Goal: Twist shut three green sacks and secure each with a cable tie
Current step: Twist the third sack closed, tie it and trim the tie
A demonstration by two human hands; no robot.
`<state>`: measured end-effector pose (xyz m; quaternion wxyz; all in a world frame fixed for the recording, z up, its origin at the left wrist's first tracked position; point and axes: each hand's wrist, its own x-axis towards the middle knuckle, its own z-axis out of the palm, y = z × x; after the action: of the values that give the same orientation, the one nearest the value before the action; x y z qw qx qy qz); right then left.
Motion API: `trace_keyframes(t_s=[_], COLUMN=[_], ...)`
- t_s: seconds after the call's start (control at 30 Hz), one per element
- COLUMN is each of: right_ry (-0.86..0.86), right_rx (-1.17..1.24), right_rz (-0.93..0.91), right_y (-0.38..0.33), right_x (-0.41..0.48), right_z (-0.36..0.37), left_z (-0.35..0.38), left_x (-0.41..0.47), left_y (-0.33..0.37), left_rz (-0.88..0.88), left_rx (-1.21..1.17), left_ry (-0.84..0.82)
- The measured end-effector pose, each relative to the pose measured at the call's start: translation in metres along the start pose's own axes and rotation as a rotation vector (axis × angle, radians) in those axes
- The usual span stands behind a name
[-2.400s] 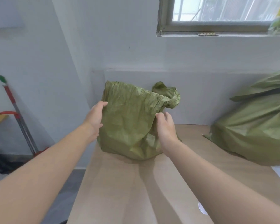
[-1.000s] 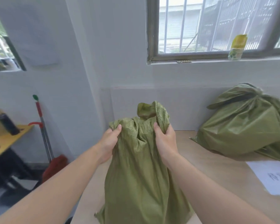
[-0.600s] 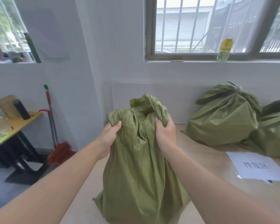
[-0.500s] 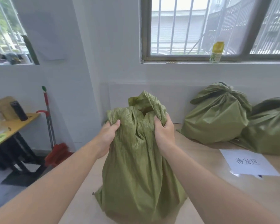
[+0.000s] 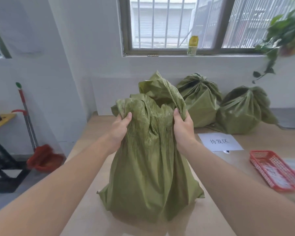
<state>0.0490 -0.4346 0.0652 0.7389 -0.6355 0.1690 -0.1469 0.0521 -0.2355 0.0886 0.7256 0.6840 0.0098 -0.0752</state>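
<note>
A green woven sack (image 5: 150, 167) stands upright on the wooden table (image 5: 216, 217) right in front of me, its mouth gaping and crumpled at the top. My left hand (image 5: 120, 128) grips the bunched fabric on the left of the neck. On the right side of the neck my right hand (image 5: 183, 127) grips the fabric. Two more green sacks stand by the wall: one sack (image 5: 198, 97) with a gathered top, and another sack (image 5: 243, 109) to its right, also gathered. No cable tie shows clearly.
A white paper label (image 5: 220, 142) lies right of the sack. A red plastic basket (image 5: 276, 169) sits at the table's right edge. A bottle (image 5: 192, 46) and a trailing plant (image 5: 283, 36) are at the window. A red dustpan with broom (image 5: 41, 155) leans left on the floor.
The sack was pulled from the table's far corner toward me and stood upright. Both hands shifted from its sides up to its neck. My view swung right, revealing the two other sacks and the basket.
</note>
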Motion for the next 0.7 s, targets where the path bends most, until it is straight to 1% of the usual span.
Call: trace_keyframes(t_s=[0.07, 0.17, 0.23, 0.33, 0.4, 0.47, 0.5, 0.53, 0.6, 0.63, 0.7], right_ry=[0.004, -0.034, -0.061, -0.119, -0.153, -0.177, -0.184, -0.189, -0.196, -0.187, -0.161], right_rx=[0.034, 0.063, 0.068, 0.097, 0.110, 0.102, 0.092, 0.092, 0.099, 0.106, 0.128], right_rz=[0.024, 0.028, 0.027, 0.005, 0.018, 0.026, 0.023, 0.022, 0.024, 0.020, 0.005], right_y=[0.001, 0.000, -0.004, -0.010, -0.015, -0.022, -0.026, -0.030, -0.040, -0.047, -0.058], right_x=[0.001, 0.001, 0.006, 0.017, 0.024, 0.030, 0.035, 0.042, 0.058, 0.064, 0.076], right_z=[-0.026, -0.064, -0.093, -0.134, -0.161, -0.189, -0.202, -0.214, -0.235, -0.243, -0.258], left_z=[0.023, 0.071, 0.107, 0.165, 0.196, 0.223, 0.232, 0.241, 0.262, 0.265, 0.273], left_x=[-0.009, -0.032, -0.048, -0.085, -0.073, -0.067, -0.064, -0.061, -0.059, -0.052, -0.041], left_y=[-0.004, -0.001, 0.002, 0.012, 0.005, -0.004, -0.005, -0.006, -0.003, -0.005, -0.004], left_rz=[-0.008, -0.026, 0.016, 0.020, 0.034, 0.066, 0.066, 0.060, 0.031, 0.056, 0.057], left_rx=[0.042, 0.089, 0.115, 0.093, 0.077, 0.078, 0.020, 0.004, 0.038, 0.062, -0.021], left_ry=[0.007, -0.026, 0.029, 0.125, 0.165, 0.121, 0.146, 0.133, 0.090, 0.082, 0.057])
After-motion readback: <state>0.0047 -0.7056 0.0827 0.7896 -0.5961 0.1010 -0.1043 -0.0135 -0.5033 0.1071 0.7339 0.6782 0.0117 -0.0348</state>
